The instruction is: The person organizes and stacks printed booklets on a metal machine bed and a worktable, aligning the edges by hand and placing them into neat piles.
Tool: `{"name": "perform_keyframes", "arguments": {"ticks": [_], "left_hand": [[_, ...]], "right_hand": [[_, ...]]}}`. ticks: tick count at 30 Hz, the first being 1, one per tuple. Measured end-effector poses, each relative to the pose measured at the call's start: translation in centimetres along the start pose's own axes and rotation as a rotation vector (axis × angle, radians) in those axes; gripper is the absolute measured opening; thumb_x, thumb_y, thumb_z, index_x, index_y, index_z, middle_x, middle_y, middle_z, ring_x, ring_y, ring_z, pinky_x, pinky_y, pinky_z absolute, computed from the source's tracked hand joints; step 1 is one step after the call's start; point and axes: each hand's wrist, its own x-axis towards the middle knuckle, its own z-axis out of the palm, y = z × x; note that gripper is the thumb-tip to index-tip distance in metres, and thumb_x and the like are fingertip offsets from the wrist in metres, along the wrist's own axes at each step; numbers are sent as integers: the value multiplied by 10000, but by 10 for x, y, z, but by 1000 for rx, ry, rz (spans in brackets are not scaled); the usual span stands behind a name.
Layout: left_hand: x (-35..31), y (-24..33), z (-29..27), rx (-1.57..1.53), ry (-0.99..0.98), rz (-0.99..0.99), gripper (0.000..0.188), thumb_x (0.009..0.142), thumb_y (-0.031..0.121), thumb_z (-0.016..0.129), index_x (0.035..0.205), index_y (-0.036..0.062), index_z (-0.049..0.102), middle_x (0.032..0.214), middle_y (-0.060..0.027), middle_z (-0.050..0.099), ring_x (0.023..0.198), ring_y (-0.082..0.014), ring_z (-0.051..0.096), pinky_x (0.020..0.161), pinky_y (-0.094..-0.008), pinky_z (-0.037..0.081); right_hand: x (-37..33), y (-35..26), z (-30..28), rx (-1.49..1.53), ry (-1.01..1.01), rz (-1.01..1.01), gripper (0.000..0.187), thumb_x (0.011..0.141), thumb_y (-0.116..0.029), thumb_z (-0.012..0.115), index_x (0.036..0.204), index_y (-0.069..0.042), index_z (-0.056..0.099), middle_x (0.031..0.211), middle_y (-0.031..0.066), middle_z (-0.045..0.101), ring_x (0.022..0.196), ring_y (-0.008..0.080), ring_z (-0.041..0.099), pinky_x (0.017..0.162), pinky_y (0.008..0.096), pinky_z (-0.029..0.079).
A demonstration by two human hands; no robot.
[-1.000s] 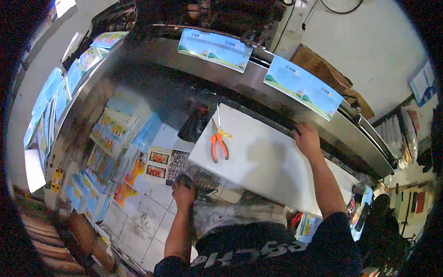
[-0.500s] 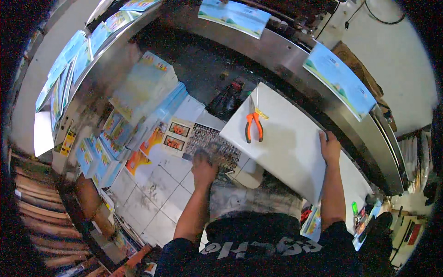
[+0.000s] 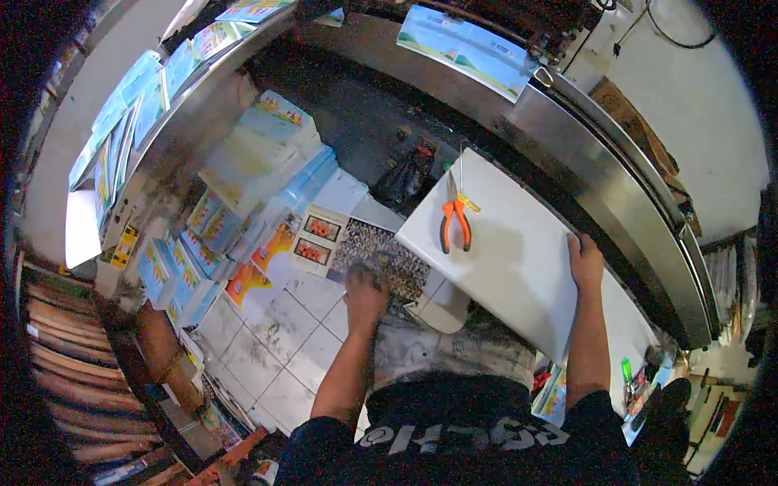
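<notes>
My right hand (image 3: 587, 261) rests at the far edge of a white board (image 3: 519, 279), its fingers apart and holding nothing. Pliers with orange and black handles (image 3: 455, 223) lie on this board. Beside them is a screwdriver with a yellow handle (image 3: 468, 203). My left hand (image 3: 366, 296) lies over my knee, its fingers loosely spread and partly dark. It looks to be holding nothing. Just beyond it is a sheet with a pebble pattern (image 3: 382, 253). Printed blue sheets (image 3: 466, 50) sit on the long metal rail (image 3: 559, 130) ahead.
Stacks of printed sheets (image 3: 267, 154) stand on the left, with smaller bundles (image 3: 178, 271) nearer me. A black bag (image 3: 405, 178) lies beyond the board. A green-handled tool (image 3: 626, 370) is at the lower right. White floor tiles (image 3: 275, 340) show below.
Blue sheets have shifted left along the metal rail, baring its right part. The view has moved slightly. Both hands stay in place, as do the pliers.
</notes>
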Motion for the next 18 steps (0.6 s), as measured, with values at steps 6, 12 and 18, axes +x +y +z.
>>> {"name": "perform_keyframes", "arguments": {"ticks": [6, 12, 18], "left_hand": [[1, -3, 1, -9, 29, 9, 510, 866, 397, 543, 1261, 75, 539, 1408, -193, 390, 1331, -382, 327, 946, -585, 412], [5, -11, 11, -32, 0, 17, 528, 836, 388, 584, 1266, 84, 538, 1424, -187, 377, 1342, -375, 313, 953, -589, 403], [3, -16, 21, 61, 98, 80, 522, 855, 396, 563, 1280, 100, 500, 1232, -219, 480, 1146, -435, 463, 895, -574, 439]], "right_hand": [[0, -4, -1, 17, 5, 0, 497, 925, -435, 508, 1091, 18, 625, 1009, 263, 646, 959, 420, 618, 837, 467, 482], [-1, -2, -1, -29, 7, -30, 477, 927, -430, 516, 1076, 8, 633, 1004, 266, 645, 954, 416, 617, 825, 469, 481], [1, -1, -3, 58, -17, 20, 493, 917, -437, 538, 1096, 12, 636, 977, 264, 651, 919, 420, 629, 816, 455, 488]]}}
